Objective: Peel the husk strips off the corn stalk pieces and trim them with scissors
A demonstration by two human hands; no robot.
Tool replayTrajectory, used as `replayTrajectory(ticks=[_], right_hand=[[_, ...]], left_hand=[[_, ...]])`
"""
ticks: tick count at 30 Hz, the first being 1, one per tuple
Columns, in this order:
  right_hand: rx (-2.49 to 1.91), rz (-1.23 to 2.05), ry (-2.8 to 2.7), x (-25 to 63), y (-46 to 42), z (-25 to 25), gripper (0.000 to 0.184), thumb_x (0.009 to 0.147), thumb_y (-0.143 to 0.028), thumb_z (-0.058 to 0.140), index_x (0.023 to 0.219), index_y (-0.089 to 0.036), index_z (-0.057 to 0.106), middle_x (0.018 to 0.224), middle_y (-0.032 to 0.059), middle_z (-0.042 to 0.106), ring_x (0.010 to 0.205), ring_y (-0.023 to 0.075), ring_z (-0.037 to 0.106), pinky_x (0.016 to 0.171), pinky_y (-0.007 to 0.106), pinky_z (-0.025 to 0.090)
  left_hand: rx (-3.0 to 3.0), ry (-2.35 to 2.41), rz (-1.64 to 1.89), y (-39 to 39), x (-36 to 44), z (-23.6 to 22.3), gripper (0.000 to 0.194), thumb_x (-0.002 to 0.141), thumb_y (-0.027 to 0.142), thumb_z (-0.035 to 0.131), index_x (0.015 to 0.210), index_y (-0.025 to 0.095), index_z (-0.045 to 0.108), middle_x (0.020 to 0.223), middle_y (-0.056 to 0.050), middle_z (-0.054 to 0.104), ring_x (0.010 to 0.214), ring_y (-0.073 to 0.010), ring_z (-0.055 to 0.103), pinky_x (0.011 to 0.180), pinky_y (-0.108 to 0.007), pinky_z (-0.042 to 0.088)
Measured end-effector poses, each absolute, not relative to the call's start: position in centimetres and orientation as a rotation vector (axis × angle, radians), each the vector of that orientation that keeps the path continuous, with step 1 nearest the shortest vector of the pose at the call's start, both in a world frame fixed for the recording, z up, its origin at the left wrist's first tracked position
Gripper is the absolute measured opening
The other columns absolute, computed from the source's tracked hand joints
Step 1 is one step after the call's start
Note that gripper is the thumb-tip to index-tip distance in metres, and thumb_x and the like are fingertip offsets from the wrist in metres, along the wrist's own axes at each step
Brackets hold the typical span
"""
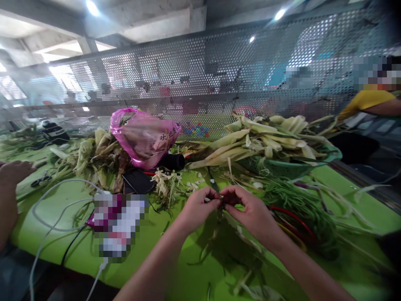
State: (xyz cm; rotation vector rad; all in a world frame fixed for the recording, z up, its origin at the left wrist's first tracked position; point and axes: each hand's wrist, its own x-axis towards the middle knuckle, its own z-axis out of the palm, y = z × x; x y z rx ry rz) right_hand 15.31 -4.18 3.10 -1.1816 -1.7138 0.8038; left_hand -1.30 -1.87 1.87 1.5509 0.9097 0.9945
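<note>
My left hand (200,205) and my right hand (247,205) meet over the middle of the green tabletop (175,267). Thumbs and fingers of both are pinched together on something small and dark, mostly hidden by the fingertips. Pale, thin husk strips (247,238) show below them, blurred; I cannot tell whether these are attached to the pinched thing. Beyond my hands lie light scraps and a cluster of shredded husk (169,184). Right of my right hand is a heap of green strands (291,200) with a red hoop (297,219) against it.
Dried corn husks (266,138) fill a green basket (288,169) at the back right. A pink plastic bag (142,142) stands beside more husks (90,161). White cables (46,228) cross the left side. Another person's hand (15,173) is far left; a yellow sleeve (369,100) is far right.
</note>
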Motion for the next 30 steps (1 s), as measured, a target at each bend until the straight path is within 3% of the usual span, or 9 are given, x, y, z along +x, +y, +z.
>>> replayTrajectory(ticks=[12,17,21,25,30], right_hand=[[-1.341,0.680,-1.760,15.7,-4.0,2.8,0.008,0.077,-0.027,0.058,0.078,-0.021,0.062,0.077,0.0013,0.061,0.067,0.0164,0.056,0.063,0.030,0.044],[-1.331,0.972,-1.562,15.2,-4.7,3.4,0.013,0.084,-0.035,0.051,0.086,-0.022,0.052,0.057,-0.0064,0.048,0.048,0.0124,0.046,0.047,0.025,0.038],[-1.248,1.103,-1.486,14.9,-4.8,3.9,0.014,0.084,-0.035,0.053,0.084,-0.021,0.050,0.058,-0.0061,0.050,0.048,0.0110,0.049,0.051,0.025,0.042],[-1.184,1.181,-1.456,15.2,-4.4,3.6,0.020,0.078,-0.036,0.061,0.089,-0.019,0.056,0.074,-0.0005,0.059,0.063,0.0144,0.057,0.059,0.029,0.049],[-1.279,0.956,-1.617,15.5,-4.2,2.8,0.019,0.077,-0.035,0.062,0.086,-0.019,0.064,0.070,0.0007,0.061,0.062,0.0159,0.054,0.058,0.029,0.046]], left_hand=[[1.582,0.890,1.021,-1.7,-1.2,1.5,0.007,0.080,0.022,0.060,0.082,0.016,0.055,0.078,0.001,0.054,0.074,-0.0113,0.048,0.069,-0.023,0.037],[1.560,0.907,1.038,-1.6,-1.2,1.4,0.007,0.081,0.020,0.059,0.082,0.017,0.053,0.077,0.001,0.052,0.073,-0.0111,0.047,0.069,-0.023,0.037],[1.563,0.902,1.025,-1.8,-1.3,1.6,0.006,0.081,0.020,0.058,0.081,0.017,0.053,0.076,0.002,0.052,0.072,-0.0111,0.047,0.068,-0.023,0.036],[1.574,0.897,1.029,-1.8,-1.3,1.7,0.007,0.081,0.021,0.058,0.081,0.017,0.052,0.077,0.002,0.052,0.073,-0.0111,0.046,0.068,-0.023,0.036],[1.601,0.885,1.063,-1.8,-1.2,1.5,0.006,0.081,0.021,0.058,0.083,0.017,0.053,0.079,0.001,0.053,0.074,-0.0116,0.048,0.070,-0.023,0.038]])
